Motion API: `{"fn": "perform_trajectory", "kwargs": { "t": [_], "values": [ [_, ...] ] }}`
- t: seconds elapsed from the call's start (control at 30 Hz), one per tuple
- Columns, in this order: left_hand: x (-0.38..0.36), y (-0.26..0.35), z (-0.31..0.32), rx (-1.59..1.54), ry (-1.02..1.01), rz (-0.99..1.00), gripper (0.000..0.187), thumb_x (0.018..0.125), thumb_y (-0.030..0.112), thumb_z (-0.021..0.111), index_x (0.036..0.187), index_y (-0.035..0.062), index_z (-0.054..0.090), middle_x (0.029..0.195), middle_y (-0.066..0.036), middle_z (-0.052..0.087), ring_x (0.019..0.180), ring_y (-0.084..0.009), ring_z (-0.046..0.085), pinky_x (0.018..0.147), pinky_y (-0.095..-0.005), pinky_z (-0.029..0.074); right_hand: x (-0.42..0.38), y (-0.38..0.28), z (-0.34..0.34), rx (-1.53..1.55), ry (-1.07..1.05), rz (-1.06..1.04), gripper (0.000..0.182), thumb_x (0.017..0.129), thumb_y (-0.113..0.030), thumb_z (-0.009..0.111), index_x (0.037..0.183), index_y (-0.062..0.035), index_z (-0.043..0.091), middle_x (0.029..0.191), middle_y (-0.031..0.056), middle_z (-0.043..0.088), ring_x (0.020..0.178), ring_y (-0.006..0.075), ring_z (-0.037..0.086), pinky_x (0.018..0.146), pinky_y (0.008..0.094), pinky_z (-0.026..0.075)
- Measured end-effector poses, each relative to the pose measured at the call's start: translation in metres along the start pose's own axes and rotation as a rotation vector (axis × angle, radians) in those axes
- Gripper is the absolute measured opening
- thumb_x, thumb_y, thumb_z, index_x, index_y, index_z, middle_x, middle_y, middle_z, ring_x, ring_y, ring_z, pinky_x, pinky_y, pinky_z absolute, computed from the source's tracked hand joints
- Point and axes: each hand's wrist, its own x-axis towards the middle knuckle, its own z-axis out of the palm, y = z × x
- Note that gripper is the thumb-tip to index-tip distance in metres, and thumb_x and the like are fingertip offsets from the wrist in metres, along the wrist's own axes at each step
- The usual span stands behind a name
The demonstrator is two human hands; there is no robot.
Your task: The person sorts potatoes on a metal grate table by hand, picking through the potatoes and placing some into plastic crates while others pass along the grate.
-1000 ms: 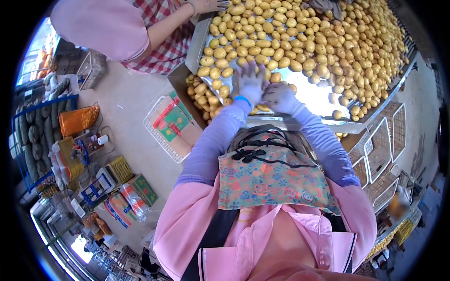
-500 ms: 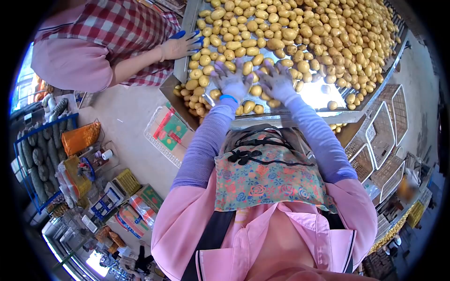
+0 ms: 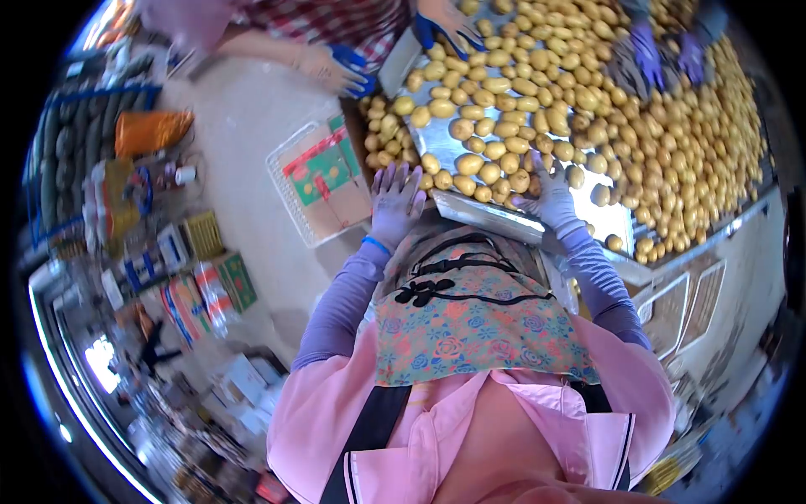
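Many small yellow potatoes [image 3: 680, 160] cover a metal sorting table [image 3: 442, 139] in front of me. My left hand [image 3: 396, 203], in a grey-and-purple glove, is spread at the near left corner of the table, beside potatoes [image 3: 387, 139] gathered in a bin at its side. It grips nothing that I can see. My right hand [image 3: 552, 195], gloved alike, rests near the table's front edge with thumb and fingers apart. Its fingertips touch or nearly touch several potatoes, but it does not close on any.
A co-worker's blue-tipped gloved hands [image 3: 340, 71] are at the table's left end. Another person's purple-gloved hands [image 3: 655, 63] are among the potatoes at the far side. A carton in a white crate [image 3: 319, 181] stands on the floor at left; pale crates [image 3: 684, 311] stand at right.
My view has shifted. My left hand has moved left off the potatoes to the table's corner; my right stays near the front edge. A second person's gloved hands have come into view.
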Motion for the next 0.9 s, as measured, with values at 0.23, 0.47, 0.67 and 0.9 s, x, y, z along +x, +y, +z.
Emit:
{"fn": "perform_trajectory", "kwargs": {
  "t": [0.23, 0.47, 0.67, 0.9],
  "values": [
    [-0.201, 0.022, 0.026, -0.287, -0.072, -0.828, 0.035, 0.098, 0.035, 0.054, 0.121, 0.0122, 0.067, 0.122, -0.014, 0.064, 0.121, -0.0361, 0.053, 0.107, -0.0508, 0.035, 0.047, -0.063, 0.009, -0.255, -0.122, -0.258, 0.100, 0.076, -0.057, 0.074, 0.158, -0.0225, 0.028, 0.155, 0.0332, 0.026, 0.134, 0.0468, 0.045, 0.103, 0.0492, 0.047],
    [-0.333, 0.077, 0.060, -0.040, -0.033, -1.444, 0.038, 0.093, 0.046, 0.056, 0.102, 0.0111, 0.067, 0.111, -0.015, 0.065, 0.117, -0.0358, 0.054, 0.102, -0.0477, 0.036, 0.059, -0.123, 0.041, -0.274, 0.262, -0.870, 0.065, 0.087, -0.048, 0.064, 0.148, -0.0293, 0.049, 0.160, 0.0143, 0.033, 0.144, 0.0376, 0.033, 0.117, 0.0505, 0.019],
    [-0.366, 0.029, 0.094, -0.088, -0.238, -1.817, 0.087, 0.092, 0.056, 0.052, 0.156, 0.0029, 0.026, 0.159, -0.022, 0.031, 0.145, -0.0412, 0.031, 0.119, -0.0576, 0.018, 0.115, -0.144, 0.102, -0.273, 0.088, -0.967, 0.040, 0.089, -0.042, 0.061, 0.121, -0.0186, 0.071, 0.133, 0.0203, 0.060, 0.129, 0.0404, 0.050, 0.112, 0.0510, 0.035],
    [-0.445, -0.064, 0.143, -0.615, -0.229, -1.967, 0.065, 0.087, 0.054, 0.060, 0.133, 0.0070, 0.062, 0.139, -0.018, 0.058, 0.129, -0.0360, 0.055, 0.108, -0.0508, 0.039, 0.106, -0.146, 0.115, -0.488, 0.388, -0.909, 0.030, 0.093, -0.037, 0.058, 0.107, -0.0140, 0.072, 0.138, 0.0132, 0.059, 0.138, 0.0412, 0.041, 0.117, 0.0495, 0.028]
  ]
}}
